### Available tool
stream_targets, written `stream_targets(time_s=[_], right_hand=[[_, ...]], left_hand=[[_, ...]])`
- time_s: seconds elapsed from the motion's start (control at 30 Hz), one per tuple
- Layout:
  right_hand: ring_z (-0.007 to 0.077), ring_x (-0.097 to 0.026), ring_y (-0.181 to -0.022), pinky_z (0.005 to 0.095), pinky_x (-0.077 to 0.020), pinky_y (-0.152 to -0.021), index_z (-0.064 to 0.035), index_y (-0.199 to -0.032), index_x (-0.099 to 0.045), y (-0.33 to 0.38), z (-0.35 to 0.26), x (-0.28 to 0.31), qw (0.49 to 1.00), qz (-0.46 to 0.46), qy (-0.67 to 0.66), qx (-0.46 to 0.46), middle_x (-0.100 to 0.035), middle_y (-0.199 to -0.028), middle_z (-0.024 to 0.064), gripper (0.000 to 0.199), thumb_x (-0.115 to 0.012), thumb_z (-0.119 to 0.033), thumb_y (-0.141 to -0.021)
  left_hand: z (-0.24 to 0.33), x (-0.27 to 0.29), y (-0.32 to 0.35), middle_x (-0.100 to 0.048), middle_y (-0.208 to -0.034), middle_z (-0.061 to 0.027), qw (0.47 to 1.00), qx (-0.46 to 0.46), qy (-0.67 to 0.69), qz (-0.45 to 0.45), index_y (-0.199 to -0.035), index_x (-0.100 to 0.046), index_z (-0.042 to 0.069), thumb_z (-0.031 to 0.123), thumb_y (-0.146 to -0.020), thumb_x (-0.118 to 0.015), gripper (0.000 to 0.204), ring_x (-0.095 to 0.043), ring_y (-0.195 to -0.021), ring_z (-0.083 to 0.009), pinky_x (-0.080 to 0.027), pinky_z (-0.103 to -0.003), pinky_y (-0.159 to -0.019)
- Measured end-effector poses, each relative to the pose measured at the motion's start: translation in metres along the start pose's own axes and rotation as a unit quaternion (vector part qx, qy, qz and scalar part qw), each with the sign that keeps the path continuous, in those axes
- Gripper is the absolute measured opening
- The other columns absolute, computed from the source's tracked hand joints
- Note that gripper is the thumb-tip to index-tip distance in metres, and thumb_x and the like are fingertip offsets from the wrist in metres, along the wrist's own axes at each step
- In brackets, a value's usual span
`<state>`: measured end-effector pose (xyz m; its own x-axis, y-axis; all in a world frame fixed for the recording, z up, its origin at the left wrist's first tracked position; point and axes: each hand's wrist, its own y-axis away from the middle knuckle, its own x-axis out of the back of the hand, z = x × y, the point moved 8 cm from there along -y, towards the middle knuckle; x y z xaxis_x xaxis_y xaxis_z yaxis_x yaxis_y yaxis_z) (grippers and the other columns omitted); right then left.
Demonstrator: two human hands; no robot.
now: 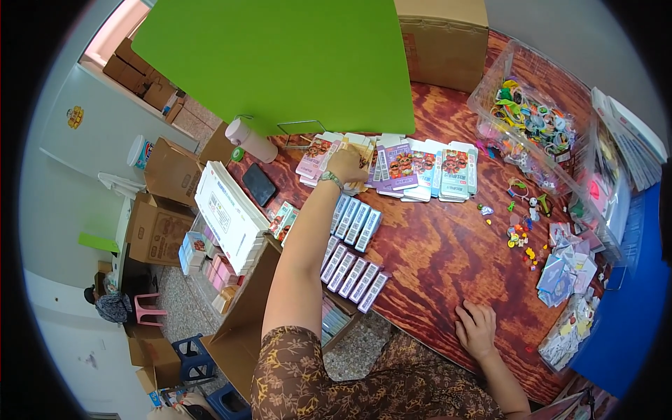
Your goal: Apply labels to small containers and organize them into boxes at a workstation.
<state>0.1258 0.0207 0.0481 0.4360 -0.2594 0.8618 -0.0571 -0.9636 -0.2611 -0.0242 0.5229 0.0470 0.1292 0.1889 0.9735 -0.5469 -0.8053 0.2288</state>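
Observation:
My left hand [346,166] reaches across to the row of flat printed cartons at the back of the table. Its fingers bend down over the yellow flat cartons [358,187] and seem to grip there; the fingertips are partly hidden. Pink cartons [313,159] lie to its left, purple ones [401,168] and light blue ones [458,170] to its right. Below my left forearm stand two rows of filled small boxes, blue [358,224] and purple [354,277]. My right hand [477,329] rests on the table near the front edge, holding nothing, its fingers loosely bent and apart.
A green board [280,63] rises behind the cartons. A pink bottle [250,142] and a phone [259,185] are at the left. Clear bins [483,98] of small trinkets line the right, with loose toys and packets [565,269] nearby. Open cardboard boxes [238,318] stand at the left.

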Motion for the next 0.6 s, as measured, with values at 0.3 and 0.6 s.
stream_targets(time_s=[0.3,0.6], right_hand=[[0.0301,-0.054,-0.113,0.049,-0.0415,-0.099,-0.0111,-0.122,-0.065,0.002,-0.001,-0.001,1.0,0.005,0.005,0.005,-0.059,-0.126,0.0099,0.043,-0.076,-0.013,-0.08],[0.0297,-0.054,-0.113,0.0479,-0.0421,-0.099,-0.0111,-0.12,-0.065,0.0,0.001,0.002,1.0,0.026,-0.002,0.005,-0.059,-0.126,0.0088,0.042,-0.076,-0.014,-0.08]], left_hand=[[0.016,-0.009,-0.01,-0.07,-0.107,-0.03,0.999,0.002,-0.009,-0.042,-0.136,-0.036,-0.016,0.032,-0.07,-0.069,0.088,-0.071,-0.099,-0.0393,-0.058,-0.042,-0.085],[0.024,0.018,-0.005,-0.066,-0.116,-0.0339,0.999,0.012,0.028,-0.018,-0.139,-0.033,-0.011,0.03,-0.087,-0.057,0.07,-0.067,-0.107,-0.0431,-0.054,-0.049,-0.09]])
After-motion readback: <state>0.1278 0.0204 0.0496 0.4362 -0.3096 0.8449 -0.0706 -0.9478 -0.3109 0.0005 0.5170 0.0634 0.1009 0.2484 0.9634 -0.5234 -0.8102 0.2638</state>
